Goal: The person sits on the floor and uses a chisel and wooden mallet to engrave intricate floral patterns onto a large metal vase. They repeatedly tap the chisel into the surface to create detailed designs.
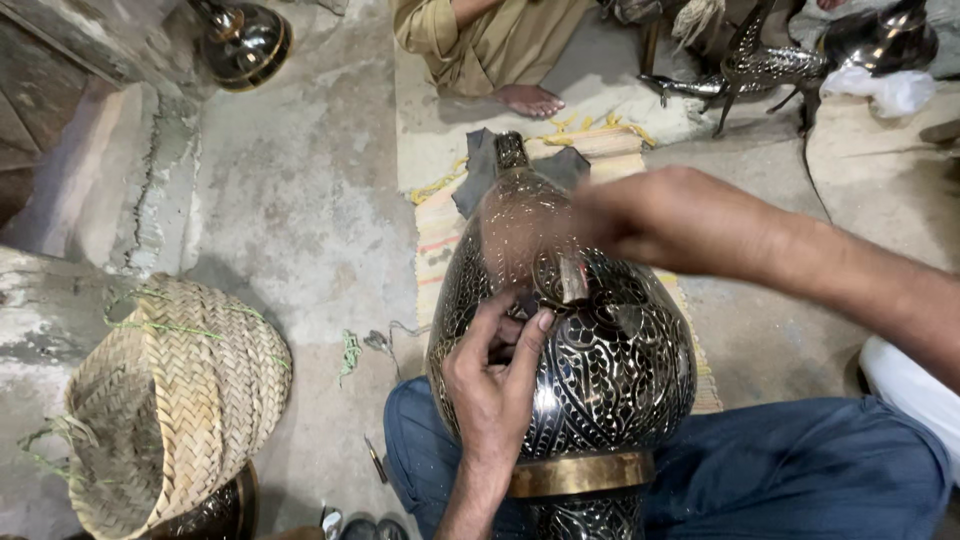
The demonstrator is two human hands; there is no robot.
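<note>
A large, dark engraved metal vase (590, 350) lies across the lap — left hand (495, 385) pinches a small tool against it, right hand (650, 215) blurred, its grip unclear.

Large dark metal vase (590, 350) with engraved silvery floral pattern, brass band near base. Lies tilted across lap, neck pointing away. Small tool (572, 278), probably a chisel, against its upper body.
</note>
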